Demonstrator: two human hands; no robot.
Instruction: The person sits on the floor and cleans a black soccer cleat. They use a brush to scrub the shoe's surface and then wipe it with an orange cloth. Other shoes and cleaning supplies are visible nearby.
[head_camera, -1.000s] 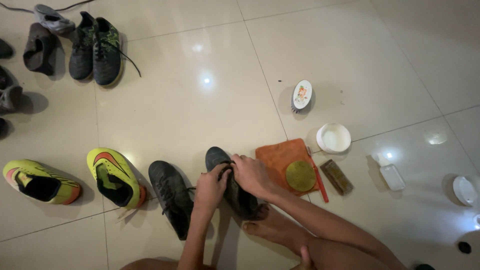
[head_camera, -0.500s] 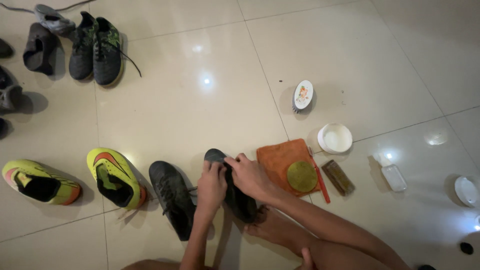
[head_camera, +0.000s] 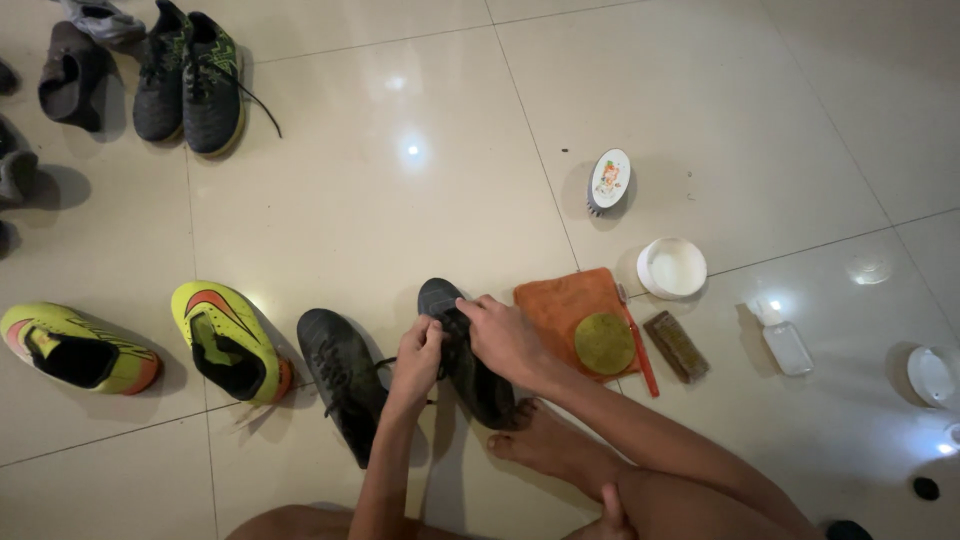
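Both of my hands work on a dark grey sports shoe (head_camera: 440, 298) that stands on the tiled floor in front of me. My left hand (head_camera: 418, 355) pinches its black lace on the near side. My right hand (head_camera: 502, 335) lies over the top of the shoe with fingers on the laces. Its matching dark shoe (head_camera: 340, 372) lies just to the left, with a loose lace running toward my left hand. My bare foot (head_camera: 545, 445) rests below the shoe.
An orange cloth (head_camera: 560, 305) with a round olive tin lid (head_camera: 603, 343) lies right of the shoe, beside a red toothbrush (head_camera: 640, 355), a brown brush (head_camera: 677, 346), a white tub (head_camera: 672, 267), an oval brush (head_camera: 608, 180) and a spray bottle (head_camera: 782, 340). Yellow shoes (head_camera: 228, 340) and dark shoes (head_camera: 188, 80) lie left.
My right hand has slid a little forward over the shoe's laces and my left hand has shifted slightly on the lace. The shoe stays in place.
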